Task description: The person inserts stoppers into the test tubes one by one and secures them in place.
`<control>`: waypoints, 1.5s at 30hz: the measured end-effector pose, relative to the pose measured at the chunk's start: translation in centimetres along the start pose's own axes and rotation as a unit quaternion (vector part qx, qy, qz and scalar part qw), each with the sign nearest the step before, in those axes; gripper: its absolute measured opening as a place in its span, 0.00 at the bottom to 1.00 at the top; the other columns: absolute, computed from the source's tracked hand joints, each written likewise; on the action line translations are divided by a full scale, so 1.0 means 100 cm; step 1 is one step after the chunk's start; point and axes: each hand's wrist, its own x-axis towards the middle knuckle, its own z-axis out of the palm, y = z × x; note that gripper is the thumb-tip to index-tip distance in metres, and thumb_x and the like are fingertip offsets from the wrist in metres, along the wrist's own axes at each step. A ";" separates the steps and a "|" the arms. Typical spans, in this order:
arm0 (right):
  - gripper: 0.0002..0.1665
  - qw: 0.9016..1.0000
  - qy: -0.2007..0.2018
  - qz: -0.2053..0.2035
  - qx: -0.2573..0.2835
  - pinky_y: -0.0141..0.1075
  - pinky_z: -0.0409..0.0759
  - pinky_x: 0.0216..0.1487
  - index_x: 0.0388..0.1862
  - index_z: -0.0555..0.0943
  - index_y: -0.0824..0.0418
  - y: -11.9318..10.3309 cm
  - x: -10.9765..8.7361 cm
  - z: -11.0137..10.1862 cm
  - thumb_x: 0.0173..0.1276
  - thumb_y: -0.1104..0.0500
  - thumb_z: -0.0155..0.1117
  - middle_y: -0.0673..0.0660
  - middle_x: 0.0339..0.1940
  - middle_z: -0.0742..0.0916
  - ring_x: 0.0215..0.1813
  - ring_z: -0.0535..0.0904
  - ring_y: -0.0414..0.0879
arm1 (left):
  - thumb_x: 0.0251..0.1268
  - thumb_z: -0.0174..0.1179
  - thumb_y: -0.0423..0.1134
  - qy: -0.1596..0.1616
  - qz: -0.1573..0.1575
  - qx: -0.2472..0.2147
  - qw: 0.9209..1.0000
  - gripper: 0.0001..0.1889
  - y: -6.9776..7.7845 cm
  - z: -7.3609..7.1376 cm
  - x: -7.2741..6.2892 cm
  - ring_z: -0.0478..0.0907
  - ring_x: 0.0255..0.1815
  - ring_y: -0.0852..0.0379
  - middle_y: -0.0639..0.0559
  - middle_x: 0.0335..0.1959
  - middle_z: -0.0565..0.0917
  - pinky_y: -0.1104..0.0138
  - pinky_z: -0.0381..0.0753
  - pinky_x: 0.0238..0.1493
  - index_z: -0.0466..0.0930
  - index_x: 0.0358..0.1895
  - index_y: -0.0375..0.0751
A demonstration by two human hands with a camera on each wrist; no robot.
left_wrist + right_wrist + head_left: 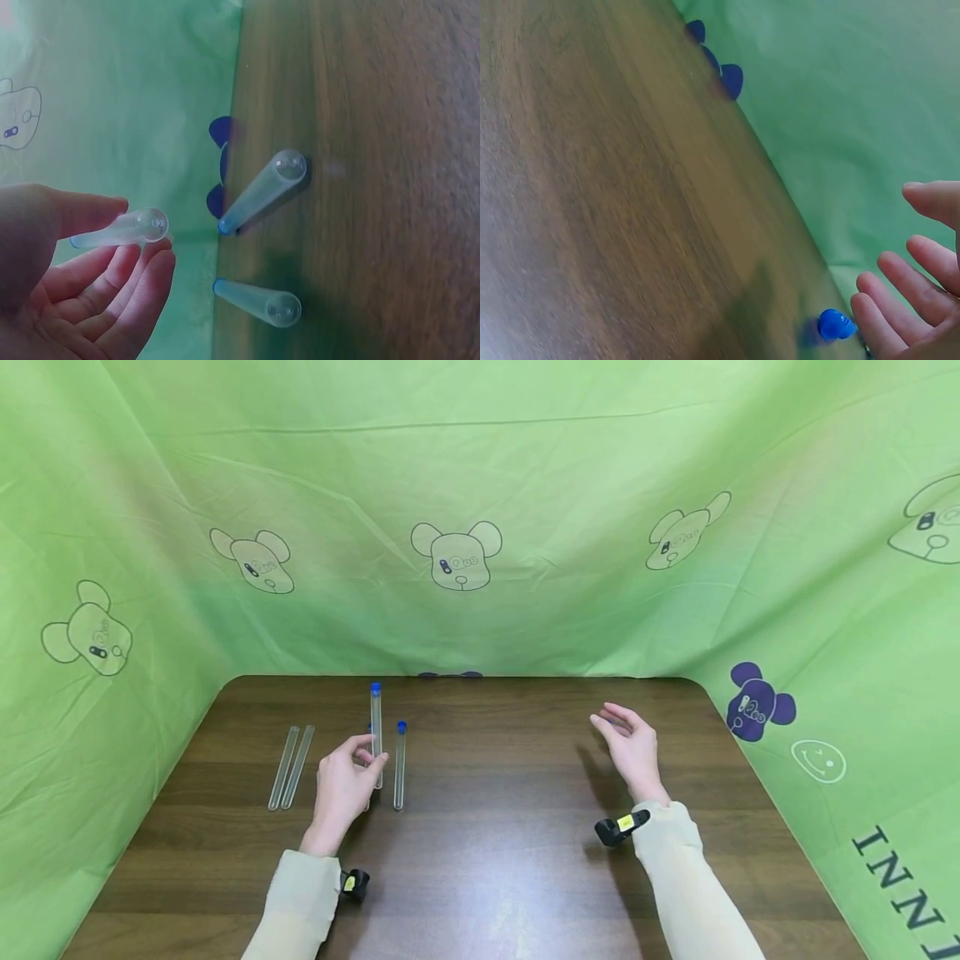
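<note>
A: ok, what's each hand up to? clock directions off the head cam pls

B: Left hand (345,781) has a capped tube (377,714) pinched between thumb and fingers, so that grip's busy. Tube's at the hand's one o'clock, pretty much upright, blue end pointing at twelve.

A: and the other tubes?

B: Second capped tube (400,772) lies on the tabletop (510,843) at the left hand's three o'clock. A third capped tube (259,302) is mostly hidden behind the held one, but the left wrist cam gets it. Two bare tubes (282,768) lie side by side at nine o'clock.

A: right hand?

B: Right hand (633,747) is well apart, at the left one's three o'clock. Grip's released, fingers loose. Its own wrist cam has a blue cap (834,325) at the hand's eight o'clock, near the fingertips; can't tell if they touch. Green cloth (555,618) hangs at twelve.
</note>
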 end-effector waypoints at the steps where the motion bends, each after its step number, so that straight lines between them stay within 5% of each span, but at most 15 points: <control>1: 0.29 1.000 0.000 0.002 -0.003 0.25 0.74 0.52 0.66 0.78 0.64 0.000 0.000 -0.001 0.72 0.51 0.69 0.63 0.61 0.84 0.56 0.81 0.44 | 0.62 0.72 0.36 0.002 -0.001 0.002 1.000 0.17 -0.001 -0.001 0.000 0.84 0.23 0.60 0.52 0.28 0.84 0.60 0.79 0.30 0.85 0.53 0.34; 13: 0.28 1.000 0.019 0.003 -0.006 0.23 0.74 0.51 0.65 0.79 0.65 0.004 0.007 -0.008 0.72 0.53 0.69 0.64 0.59 0.85 0.47 0.80 0.29 | 0.62 0.71 0.35 0.006 -0.014 0.014 1.000 0.18 -0.017 -0.010 0.000 0.84 0.24 0.57 0.50 0.28 0.85 0.62 0.77 0.27 0.85 0.53 0.32; 22: 0.28 0.999 0.025 0.015 -0.025 0.23 0.74 0.50 0.66 0.79 0.65 0.005 0.010 -0.015 0.73 0.52 0.68 0.63 0.60 0.85 0.52 0.81 0.35 | 0.62 0.71 0.34 -0.009 -0.029 0.030 0.999 0.21 -0.025 -0.017 0.002 0.82 0.23 0.57 0.48 0.29 0.84 0.62 0.75 0.28 0.82 0.57 0.28; 30: 0.29 0.999 0.027 0.007 -0.038 0.22 0.75 0.48 0.65 0.78 0.68 0.009 0.015 -0.019 0.72 0.53 0.69 0.66 0.59 0.84 0.46 0.80 0.27 | 0.61 0.72 0.34 -0.006 -0.030 0.057 0.998 0.21 -0.031 -0.023 0.005 0.79 0.22 0.55 0.48 0.28 0.84 0.56 0.76 0.32 0.82 0.56 0.28; 39: 0.29 0.996 0.017 0.023 -0.083 0.25 0.74 0.49 0.66 0.78 0.65 0.013 0.022 -0.022 0.72 0.52 0.69 0.63 0.60 0.85 0.59 0.82 0.51 | 0.61 0.71 0.34 -0.021 -0.027 0.086 0.996 0.20 -0.036 -0.029 0.007 0.78 0.26 0.49 0.49 0.25 0.83 0.54 0.74 0.32 0.83 0.55 0.28; 45: 0.31 0.995 0.003 0.028 -0.097 0.31 0.74 0.55 0.67 0.77 0.65 0.012 0.024 -0.023 0.72 0.50 0.68 0.62 0.61 0.84 0.63 0.79 0.55 | 0.62 0.70 0.34 -0.057 -0.047 0.103 0.992 0.20 -0.039 -0.033 0.008 0.79 0.27 0.49 0.50 0.24 0.83 0.53 0.76 0.34 0.83 0.54 0.26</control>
